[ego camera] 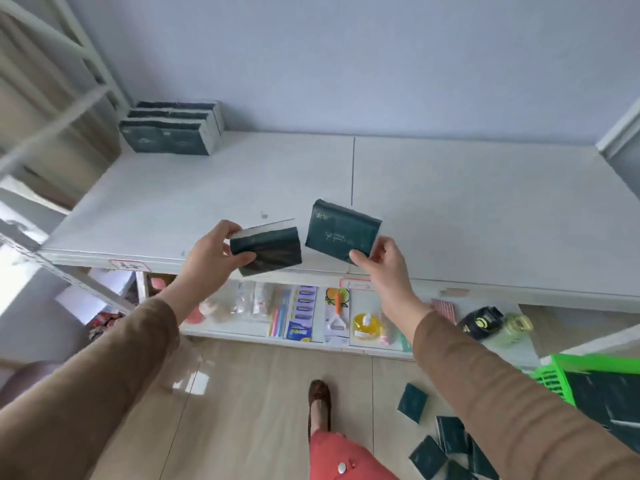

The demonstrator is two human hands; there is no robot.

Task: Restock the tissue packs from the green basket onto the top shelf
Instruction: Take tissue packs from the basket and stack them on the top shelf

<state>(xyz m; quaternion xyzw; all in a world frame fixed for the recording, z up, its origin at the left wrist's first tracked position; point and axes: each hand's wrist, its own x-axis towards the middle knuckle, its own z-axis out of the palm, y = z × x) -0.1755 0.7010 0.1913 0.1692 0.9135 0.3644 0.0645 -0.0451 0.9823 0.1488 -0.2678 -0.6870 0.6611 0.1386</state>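
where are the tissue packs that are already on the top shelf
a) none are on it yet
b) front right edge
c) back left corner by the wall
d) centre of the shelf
c: a row of dark green plastic-wrapped tissue packs stands at the back left corner of the white top shelf, against the wall, while the left hand and right hand each hold one more dark green pack above the front edge.

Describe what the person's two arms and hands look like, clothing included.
Both arms wear long brown sleeves that end at the wrists. The left hand and right hand are bare, with no gloves. No rings, watch or bracelets show.
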